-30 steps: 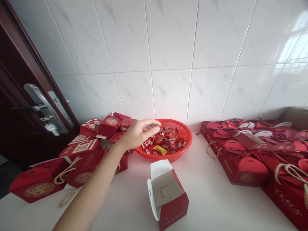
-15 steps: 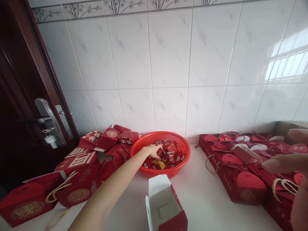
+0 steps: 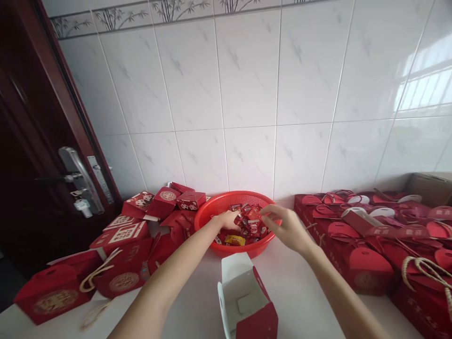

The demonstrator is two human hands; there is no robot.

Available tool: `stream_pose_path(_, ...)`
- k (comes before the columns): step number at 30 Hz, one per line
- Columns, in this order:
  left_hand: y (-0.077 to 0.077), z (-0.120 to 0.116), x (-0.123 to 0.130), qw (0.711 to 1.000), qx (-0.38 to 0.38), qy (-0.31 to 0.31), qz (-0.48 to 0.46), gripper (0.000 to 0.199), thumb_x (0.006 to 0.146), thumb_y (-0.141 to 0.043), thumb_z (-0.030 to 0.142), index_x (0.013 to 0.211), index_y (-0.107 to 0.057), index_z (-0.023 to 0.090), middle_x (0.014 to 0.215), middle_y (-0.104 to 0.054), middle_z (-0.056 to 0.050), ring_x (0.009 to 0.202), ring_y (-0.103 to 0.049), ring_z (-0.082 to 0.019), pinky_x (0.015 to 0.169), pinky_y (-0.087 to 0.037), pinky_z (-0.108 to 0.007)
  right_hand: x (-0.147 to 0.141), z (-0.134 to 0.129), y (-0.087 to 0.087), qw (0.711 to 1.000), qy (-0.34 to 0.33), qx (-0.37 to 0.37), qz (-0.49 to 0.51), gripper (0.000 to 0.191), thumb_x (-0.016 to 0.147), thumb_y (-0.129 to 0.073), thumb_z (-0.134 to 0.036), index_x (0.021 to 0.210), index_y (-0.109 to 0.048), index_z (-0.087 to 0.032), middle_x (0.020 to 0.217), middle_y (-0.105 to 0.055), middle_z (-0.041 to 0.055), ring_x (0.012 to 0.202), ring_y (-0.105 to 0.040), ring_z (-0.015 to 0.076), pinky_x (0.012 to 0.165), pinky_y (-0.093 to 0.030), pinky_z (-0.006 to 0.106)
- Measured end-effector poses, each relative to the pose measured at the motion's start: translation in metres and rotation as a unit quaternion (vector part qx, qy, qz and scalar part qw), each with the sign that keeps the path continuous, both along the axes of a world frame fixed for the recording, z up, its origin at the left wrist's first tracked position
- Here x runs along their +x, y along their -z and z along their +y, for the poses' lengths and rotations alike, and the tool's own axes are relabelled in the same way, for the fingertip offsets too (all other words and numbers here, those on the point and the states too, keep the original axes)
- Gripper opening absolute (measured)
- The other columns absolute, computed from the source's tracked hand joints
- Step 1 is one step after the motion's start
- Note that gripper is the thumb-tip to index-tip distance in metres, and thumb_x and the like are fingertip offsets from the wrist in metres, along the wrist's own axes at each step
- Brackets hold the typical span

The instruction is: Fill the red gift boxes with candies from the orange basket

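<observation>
Wrapped candies, mostly red, lie in a red plastic basket (image 3: 226, 250) near the wall. My left hand (image 3: 229, 220) reaches into the basket from the left, its fingers closed among the red candies (image 3: 253, 228); what they hold is hidden. Over the basket's right rim is my right hand (image 3: 285, 225), fingers apart and pointing at the candies, with nothing seen in it. A yellow-wrapped candy (image 3: 235, 240) lies below my left hand. In front of the basket stands an open red box (image 3: 259, 325) with a white inside; no candies show in it.
Red gift boxes (image 3: 122, 266) with cord handles are piled on the left, beside a dark door (image 3: 42, 117). Rows of red boxes (image 3: 367, 270) fill the right side. A cardboard box (image 3: 429, 186) is at the back right, against the tiled wall.
My right hand has come in from the far right edge to the basket's right rim. My left hand stays among the candies. The view has shifted slightly.
</observation>
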State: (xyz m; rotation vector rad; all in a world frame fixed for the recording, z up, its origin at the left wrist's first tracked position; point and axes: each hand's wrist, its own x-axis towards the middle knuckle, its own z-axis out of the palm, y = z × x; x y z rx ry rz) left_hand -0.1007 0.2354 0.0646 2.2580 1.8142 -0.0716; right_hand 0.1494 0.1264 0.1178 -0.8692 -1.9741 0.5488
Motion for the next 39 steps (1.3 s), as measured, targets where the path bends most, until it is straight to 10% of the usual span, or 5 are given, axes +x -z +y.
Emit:
stream_pose_path(6, 0.0, 0.001, -0.001, 0.999, 0.012, -0.011, -0.046, 0.07, 0.073, -0.071, 0.054, 0.136, -0.053, 0.03, 0.126, -0.067, -0.01, 0.115, -0.064, -0.033, 0.083, -0.054, -0.037, -0.025, 0.031, 0.047, 0.99, 0.029, -0.066, -0.12, 0.024, 0.084, -0.053, -0.017, 0.1, -0.07, -0.023, 0.102, -0.075, 0.004, 0.085, -0.07, 0.0192, 0.071, -0.052, 0.028)
stream_pose_path(16, -0.006, -0.001, 0.006, 0.99, 0.014, 0.024, -0.136, 0.008, 0.069, -0.071, 0.028, 0.072, -0.074, 0.022, 0.079, -0.072, -0.002, 0.085, -0.067, -0.023, 0.073, -0.05, -0.028, -0.028, 0.025, 0.047, 0.978, 0.052, -0.075, -0.189, 0.017, 0.086, -0.057, -0.024, 0.093, -0.072, -0.027, 0.097, -0.076, 0.0017, 0.083, -0.068, 0.0212, 0.066, -0.042, 0.029)
stream_pose_path(26, -0.025, -0.014, 0.01, 0.952, 0.048, 0.026, -0.302, 0.03, 0.076, -0.066, 0.044, 0.069, -0.07, 0.015, 0.059, -0.061, 0.0, 0.055, -0.052, -0.014, 0.053, -0.042, -0.026, -0.029, 0.025, 0.044, 0.979, 0.064, -0.087, -0.172, 0.019, 0.089, -0.056, -0.028, 0.105, -0.066, -0.027, 0.109, -0.075, 0.0025, 0.093, -0.069, 0.0223, 0.073, -0.045, 0.03)
stream_pose_path(32, -0.042, -0.031, 0.045, 0.911, 0.087, 0.069, -0.398, 0.029, 0.082, -0.066, 0.042, 0.083, -0.074, 0.014, 0.084, -0.074, -0.007, 0.079, -0.065, -0.019, 0.07, -0.052, -0.029, -0.032, 0.028, 0.046, 0.983, 0.084, -0.13, -0.099, 0.043, 0.089, -0.058, -0.051, 0.123, -0.056, -0.024, 0.091, -0.074, 0.0055, 0.079, -0.069, 0.0235, 0.066, -0.045, 0.032)
stream_pose_path(39, -0.051, -0.027, 0.052, 0.912, 0.093, 0.047, -0.397, 0.04, 0.092, -0.052, 0.049, 0.095, -0.07, 0.013, 0.099, -0.075, -0.011, 0.088, -0.069, -0.019, 0.078, -0.054, -0.028, -0.024, 0.035, 0.051, 0.989, 0.047, -0.138, 0.008, 0.018, 0.077, -0.061, -0.039, 0.082, -0.058, -0.022, 0.076, -0.066, 0.0001, 0.072, -0.061, 0.0189, 0.063, -0.044, 0.029)
